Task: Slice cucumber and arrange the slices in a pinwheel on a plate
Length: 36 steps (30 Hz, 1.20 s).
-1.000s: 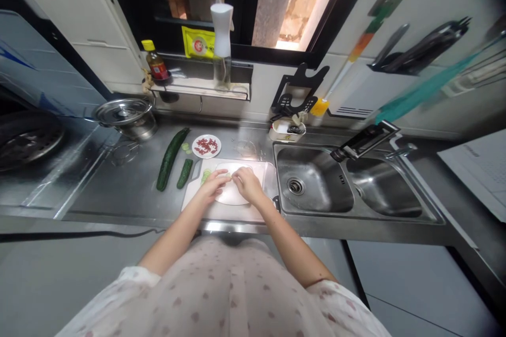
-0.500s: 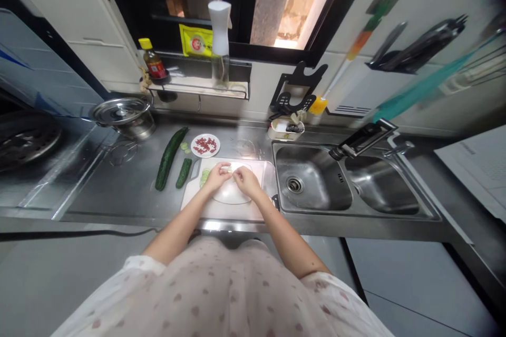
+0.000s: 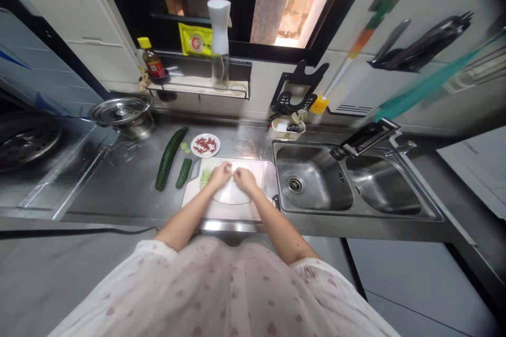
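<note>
My left hand and my right hand meet over a white plate on the pink-white cutting board. The fingers of both are closed around something small and pale, too small to make out. Pale green cucumber slices lie on the board just left of my left hand. Left of the board are a short cucumber piece and a long dark green cucumber. Behind the board stands a small plate with red bits on it.
A double sink with a black faucet is right of the board. A lidded steel pot stands at the back left. Above the counter, a shelf holds bottles. A few slices lie by the long cucumber.
My left hand has shifted slightly right, and its fingers have drawn in more tightly. My right hand's fingers also look more curled. The things on the counter lie as before.
</note>
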Available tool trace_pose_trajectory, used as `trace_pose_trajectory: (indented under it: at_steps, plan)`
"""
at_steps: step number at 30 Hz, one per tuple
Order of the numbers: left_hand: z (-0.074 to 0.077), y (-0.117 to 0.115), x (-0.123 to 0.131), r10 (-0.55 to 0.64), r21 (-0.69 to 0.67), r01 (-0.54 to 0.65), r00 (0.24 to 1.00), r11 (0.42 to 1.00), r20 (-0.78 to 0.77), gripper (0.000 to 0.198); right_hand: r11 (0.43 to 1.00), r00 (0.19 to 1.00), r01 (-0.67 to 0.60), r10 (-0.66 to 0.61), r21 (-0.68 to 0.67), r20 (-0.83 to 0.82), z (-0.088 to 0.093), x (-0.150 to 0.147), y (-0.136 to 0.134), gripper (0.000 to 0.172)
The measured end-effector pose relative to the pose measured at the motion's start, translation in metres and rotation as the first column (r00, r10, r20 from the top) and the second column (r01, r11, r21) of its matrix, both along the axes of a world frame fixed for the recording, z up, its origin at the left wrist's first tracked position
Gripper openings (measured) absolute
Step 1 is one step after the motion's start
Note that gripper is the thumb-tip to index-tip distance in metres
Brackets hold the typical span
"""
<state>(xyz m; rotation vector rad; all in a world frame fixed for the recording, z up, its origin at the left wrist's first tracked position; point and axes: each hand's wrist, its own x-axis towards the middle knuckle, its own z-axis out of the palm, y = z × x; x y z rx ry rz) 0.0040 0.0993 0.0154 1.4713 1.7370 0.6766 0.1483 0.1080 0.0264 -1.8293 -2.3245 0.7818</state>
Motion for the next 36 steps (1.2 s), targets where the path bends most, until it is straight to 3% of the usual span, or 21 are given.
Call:
trace_pose_trajectory:
  at_steps: [5,12,20,36]
  plan:
    - [0.004,0.001,0.002,-0.12,0.027,0.129,0.969,0.991,-0.217,0.034,1.0,0.995,-0.022,0.02,0.019,0.096,-0.004,-0.004,-0.001,0.026]
    - [0.004,-0.002,0.004,-0.15,0.065,0.188,0.914,0.98,-0.377,0.027,0.997,0.985,-0.048,0.038,0.055,0.168,-0.006,-0.003,-0.014,0.03]
    - [0.001,-0.008,0.0,-0.222,0.088,0.289,0.868,0.953,-0.444,0.024,0.997,0.967,-0.072,0.06,0.038,0.247,-0.008,-0.005,-0.029,0.038]
    - [0.004,0.004,0.0,-0.177,0.103,0.253,0.864,0.962,-0.472,0.025,0.997,0.955,-0.076,0.066,0.024,0.289,-0.005,-0.01,-0.012,0.038]
